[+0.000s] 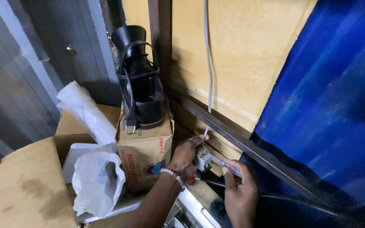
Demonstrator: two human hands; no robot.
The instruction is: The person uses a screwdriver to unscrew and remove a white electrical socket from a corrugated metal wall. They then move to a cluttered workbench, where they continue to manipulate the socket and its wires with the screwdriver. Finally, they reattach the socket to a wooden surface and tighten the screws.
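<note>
Right hand [238, 192] gripping screwdriver [227, 165] at white breaker [202, 160], left hand [185, 157] pinching its grey cable [208, 76]; cardboard box [145, 147] crowding just left of breaker

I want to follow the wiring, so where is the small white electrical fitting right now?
In the head view, low and centre, the white fitting is held by the left hand against the board wall, below the grey cable, with the right hand's screwdriver at it.

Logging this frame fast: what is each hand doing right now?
Left hand: closed on the small white electrical fitting, fingertips by the grey cable.
Right hand: closed on a clear-handled screwdriver.
</note>
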